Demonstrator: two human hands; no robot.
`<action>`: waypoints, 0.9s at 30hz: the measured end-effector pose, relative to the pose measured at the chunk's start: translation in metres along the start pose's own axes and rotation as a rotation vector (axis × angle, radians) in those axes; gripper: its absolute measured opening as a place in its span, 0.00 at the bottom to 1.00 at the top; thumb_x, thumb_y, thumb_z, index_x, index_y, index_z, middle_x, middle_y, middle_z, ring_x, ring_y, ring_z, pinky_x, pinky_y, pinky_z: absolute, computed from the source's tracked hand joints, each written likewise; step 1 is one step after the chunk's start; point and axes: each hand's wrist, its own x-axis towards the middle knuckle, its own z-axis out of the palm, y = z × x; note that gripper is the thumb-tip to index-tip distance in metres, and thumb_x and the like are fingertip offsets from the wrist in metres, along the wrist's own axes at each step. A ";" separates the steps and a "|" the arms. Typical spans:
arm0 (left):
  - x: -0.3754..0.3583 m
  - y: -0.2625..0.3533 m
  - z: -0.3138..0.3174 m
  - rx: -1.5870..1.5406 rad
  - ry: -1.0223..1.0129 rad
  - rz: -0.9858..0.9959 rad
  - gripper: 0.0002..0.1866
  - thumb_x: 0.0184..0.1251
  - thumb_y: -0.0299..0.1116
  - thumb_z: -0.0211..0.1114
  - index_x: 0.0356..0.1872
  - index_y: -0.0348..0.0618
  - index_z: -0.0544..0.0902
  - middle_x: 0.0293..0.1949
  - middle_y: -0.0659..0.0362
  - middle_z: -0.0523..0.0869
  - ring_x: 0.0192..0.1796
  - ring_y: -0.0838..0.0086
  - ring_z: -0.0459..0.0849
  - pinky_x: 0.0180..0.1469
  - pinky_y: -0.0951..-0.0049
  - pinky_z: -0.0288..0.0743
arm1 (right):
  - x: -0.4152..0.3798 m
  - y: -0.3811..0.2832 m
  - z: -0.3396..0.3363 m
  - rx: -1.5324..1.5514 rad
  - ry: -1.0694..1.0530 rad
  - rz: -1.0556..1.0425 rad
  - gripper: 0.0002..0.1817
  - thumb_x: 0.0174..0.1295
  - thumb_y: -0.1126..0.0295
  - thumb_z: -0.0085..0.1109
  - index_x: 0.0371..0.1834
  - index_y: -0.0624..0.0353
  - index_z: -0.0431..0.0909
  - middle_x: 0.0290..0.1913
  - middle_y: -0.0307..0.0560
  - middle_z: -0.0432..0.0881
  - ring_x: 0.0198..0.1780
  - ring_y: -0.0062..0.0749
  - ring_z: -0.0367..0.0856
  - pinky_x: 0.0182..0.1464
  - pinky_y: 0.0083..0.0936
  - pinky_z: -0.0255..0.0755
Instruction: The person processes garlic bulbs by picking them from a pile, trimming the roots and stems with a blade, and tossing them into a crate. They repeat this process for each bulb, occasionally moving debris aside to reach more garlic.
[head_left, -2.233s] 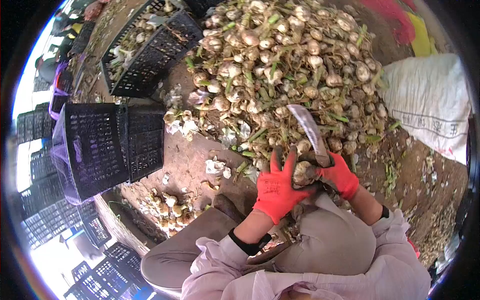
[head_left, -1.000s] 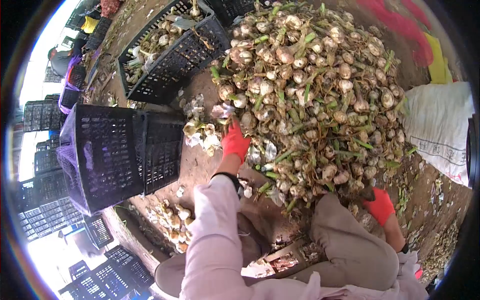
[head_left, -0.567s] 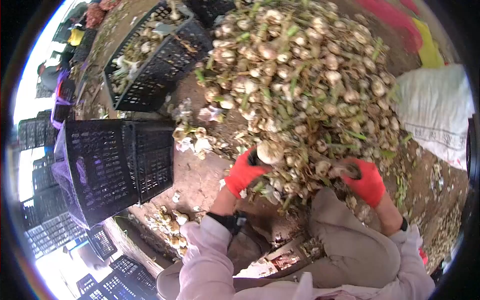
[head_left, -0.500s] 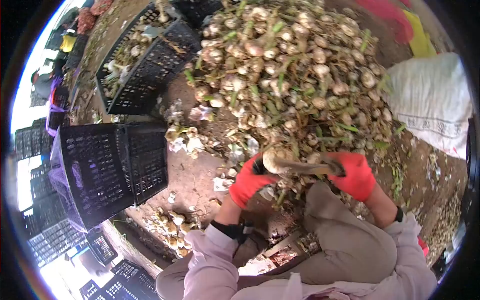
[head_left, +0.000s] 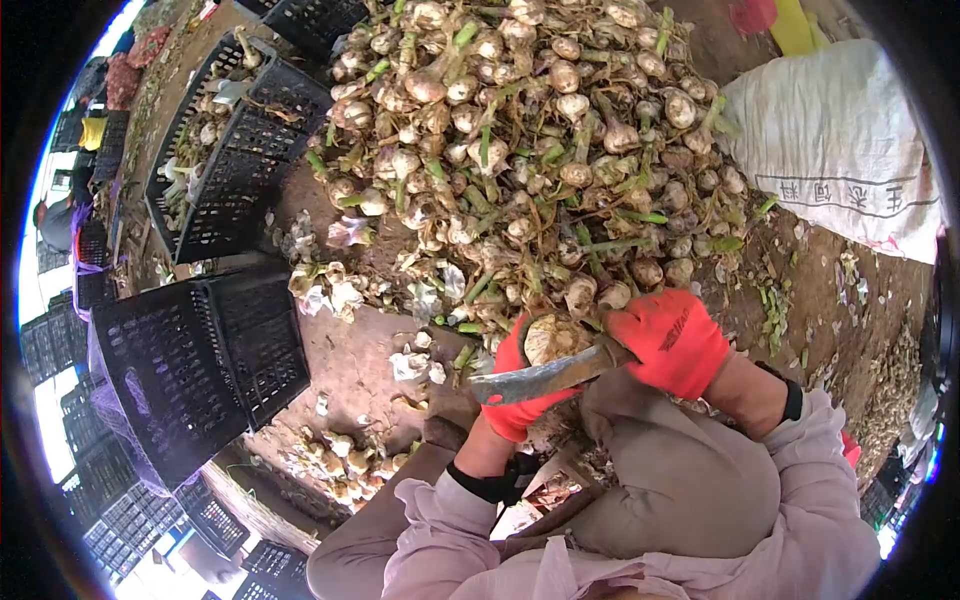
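Note:
My left hand [head_left: 512, 385], in a red glove, is closed around a garlic bulb [head_left: 553, 338] above my lap. In my right hand [head_left: 672, 343], also red-gloved, is the handle of a knife [head_left: 545, 378]. The blade points left and lies across the near side of the bulb, over the left glove. Just beyond both hands rises a large heap of garlic [head_left: 540, 150] with stems and dry leaves.
Black crates [head_left: 255, 150] stand at the left, one with garlic inside. A white sack [head_left: 840, 140] lies at the right. Trimmed bulbs [head_left: 340, 465] are on the ground at the lower left, and peeled skins [head_left: 335, 290] lie beside the heap.
The knife has swung so that its blade now crosses the bulb lower and further left. The right hand has moved closer to the left. The whole view has shifted, with the heap appearing higher and further left.

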 end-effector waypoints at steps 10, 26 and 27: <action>-0.008 -0.028 0.001 0.539 -0.170 0.397 0.39 0.33 0.40 0.75 0.52 0.37 0.70 0.44 0.55 0.80 0.48 0.72 0.79 0.52 0.70 0.71 | -0.016 0.036 0.048 0.296 0.006 0.289 0.18 0.40 0.67 0.59 0.38 0.57 0.77 0.28 0.49 0.78 0.33 0.48 0.78 0.34 0.37 0.72; -0.010 0.017 0.017 0.003 0.079 -0.268 0.51 0.33 0.42 0.78 0.64 0.43 0.60 0.54 0.44 0.72 0.50 0.53 0.78 0.51 0.60 0.73 | -0.001 0.005 0.018 0.778 0.014 0.267 0.18 0.43 0.73 0.63 0.41 0.61 0.77 0.28 0.49 0.81 0.28 0.34 0.79 0.32 0.25 0.72; -0.010 0.013 0.015 0.253 0.015 -0.044 0.45 0.39 0.42 0.74 0.63 0.44 0.62 0.54 0.45 0.74 0.47 0.54 0.80 0.47 0.63 0.75 | -0.004 0.013 0.016 0.797 -0.014 0.280 0.18 0.44 0.71 0.62 0.41 0.60 0.77 0.29 0.50 0.80 0.30 0.38 0.80 0.33 0.27 0.72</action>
